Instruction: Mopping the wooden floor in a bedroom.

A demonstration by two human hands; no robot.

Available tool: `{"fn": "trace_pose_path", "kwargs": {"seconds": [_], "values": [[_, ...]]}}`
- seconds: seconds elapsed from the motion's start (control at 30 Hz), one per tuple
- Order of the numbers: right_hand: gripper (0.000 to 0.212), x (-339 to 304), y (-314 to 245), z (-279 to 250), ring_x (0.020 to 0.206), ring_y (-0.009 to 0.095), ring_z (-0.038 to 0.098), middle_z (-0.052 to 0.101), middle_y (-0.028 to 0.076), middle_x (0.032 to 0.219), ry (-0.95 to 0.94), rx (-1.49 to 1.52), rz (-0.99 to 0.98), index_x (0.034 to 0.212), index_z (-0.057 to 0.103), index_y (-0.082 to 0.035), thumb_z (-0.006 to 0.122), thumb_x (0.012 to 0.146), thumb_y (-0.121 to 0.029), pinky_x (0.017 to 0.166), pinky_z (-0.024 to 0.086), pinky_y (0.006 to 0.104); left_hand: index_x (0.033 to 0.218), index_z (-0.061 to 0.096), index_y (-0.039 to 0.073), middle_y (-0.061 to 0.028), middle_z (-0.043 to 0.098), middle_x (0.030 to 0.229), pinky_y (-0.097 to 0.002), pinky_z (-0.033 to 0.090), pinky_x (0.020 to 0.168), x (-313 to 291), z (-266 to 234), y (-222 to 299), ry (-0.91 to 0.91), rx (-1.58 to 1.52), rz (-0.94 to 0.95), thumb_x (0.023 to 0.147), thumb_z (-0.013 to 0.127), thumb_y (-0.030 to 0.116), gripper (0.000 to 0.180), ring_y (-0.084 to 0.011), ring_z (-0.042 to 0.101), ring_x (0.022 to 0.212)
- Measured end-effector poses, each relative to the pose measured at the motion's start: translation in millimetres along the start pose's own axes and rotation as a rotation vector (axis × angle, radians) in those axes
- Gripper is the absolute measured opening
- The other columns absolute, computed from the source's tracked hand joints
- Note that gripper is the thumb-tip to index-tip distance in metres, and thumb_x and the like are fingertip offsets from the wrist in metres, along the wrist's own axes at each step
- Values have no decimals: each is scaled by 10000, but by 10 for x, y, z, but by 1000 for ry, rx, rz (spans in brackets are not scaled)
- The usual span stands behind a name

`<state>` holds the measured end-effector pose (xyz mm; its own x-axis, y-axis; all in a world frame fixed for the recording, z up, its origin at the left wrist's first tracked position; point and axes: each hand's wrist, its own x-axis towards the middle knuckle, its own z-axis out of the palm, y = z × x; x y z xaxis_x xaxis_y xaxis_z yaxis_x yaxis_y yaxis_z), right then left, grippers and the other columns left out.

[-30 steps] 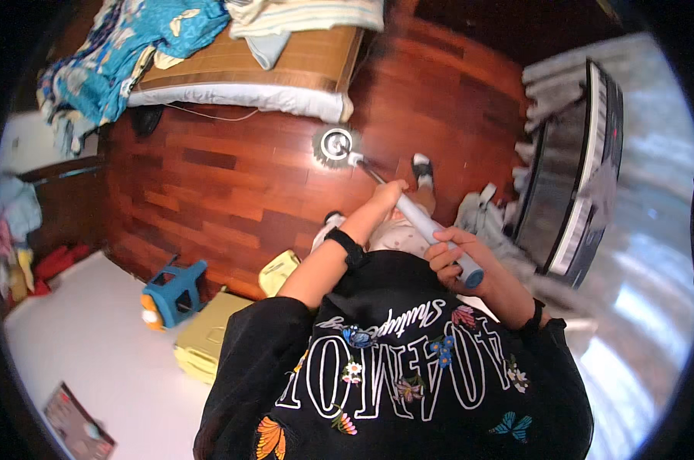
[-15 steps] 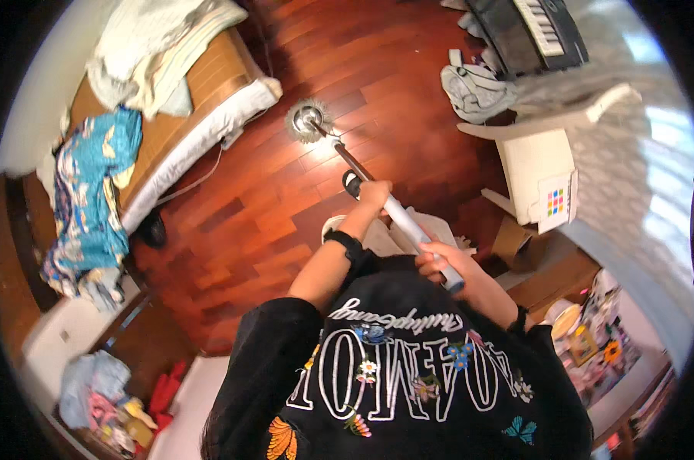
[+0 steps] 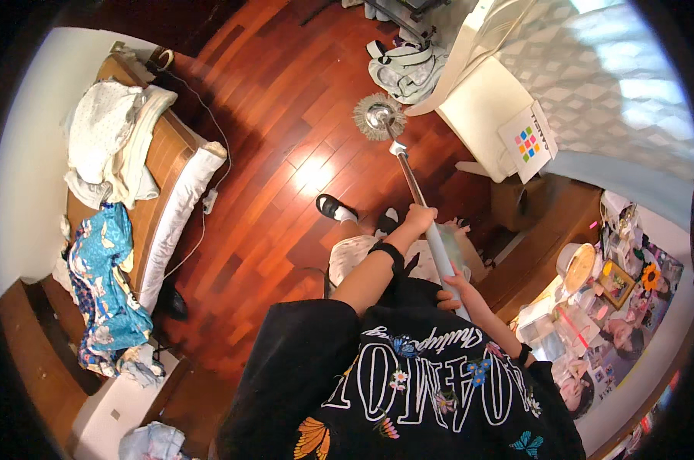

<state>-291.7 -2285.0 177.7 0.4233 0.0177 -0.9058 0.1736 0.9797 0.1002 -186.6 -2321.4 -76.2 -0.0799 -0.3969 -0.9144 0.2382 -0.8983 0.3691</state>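
A mop (image 3: 414, 178) with a long pale grip, a metal pole and a round silver head fringed in grey strands slants away from me. Its head (image 3: 379, 116) lies on the reddish wooden floor beside the grey bag. My left hand (image 3: 420, 220) is wrapped round the handle where the pole meets the grip. Lower on the same handle, close to my shirt, my right hand (image 3: 456, 290) has its fingers closed round it. The handle's near end is partly hidden by that hand and the shirt. Dark shoes (image 3: 336, 207) on my feet show left of the handle.
A grey backpack (image 3: 408, 70) sits on the floor by a cream chair (image 3: 481, 107), which bears a white card with coloured squares. Left stands a bed (image 3: 182, 184) with bedding and a blue patterned cloth (image 3: 105, 268). A cable (image 3: 226, 146) trails beside it. A cluttered desk (image 3: 585, 307) is at right.
The mop head has moved right across the floor, from near the bed to beside the backpack. Both hands have kept hold of the handle. My view has turned and shifted too.
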Motion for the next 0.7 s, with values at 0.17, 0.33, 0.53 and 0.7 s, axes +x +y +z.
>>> {"fn": "trace_pose_path", "kwargs": {"seconds": [0.17, 0.33, 0.53, 0.7], "values": [[603, 19, -88, -29, 477, 76, 322, 338, 42, 633, 20, -98, 12, 1246, 158, -264, 439, 747, -75, 387, 288, 167, 949, 359, -88, -193, 527, 719, -427, 478, 526, -100, 4, -50, -9, -199, 92, 602, 551, 156, 466, -298, 568, 638], [592, -69, -327, -62, 442, 68, 314, 345, 27, 620, 93, -223, 97, 1218, 182, -320, 416, 743, -57, 388, 293, 171, 877, 400, -29, -159, 509, 653, -425, 469, 462, -569, 61, 320, -70, -454, -2, 664, 507, 139, 291, -285, 566, 537], [548, -206, -645, 746, 407, 45, 306, 363, 6, 602, 179, -536, 303, 1191, 207, -373, 389, 766, -79, 387, 298, 202, 913, 406, 3, -155, 505, 739, -453, 472, 516, -822, -336, 538, -58, -724, -29, 691, 480, 142, 272, -286, 568, 578], [509, 269, -646, 1427, 415, 49, 322, 368, 6, 604, 101, -732, 437, 1199, 218, -347, 438, 791, -136, 388, 311, 199, 828, 449, -4, -147, 523, 696, -443, 473, 466, -906, -1107, 343, 209, -940, -12, 694, 480, 165, 218, -266, 566, 529]]}}
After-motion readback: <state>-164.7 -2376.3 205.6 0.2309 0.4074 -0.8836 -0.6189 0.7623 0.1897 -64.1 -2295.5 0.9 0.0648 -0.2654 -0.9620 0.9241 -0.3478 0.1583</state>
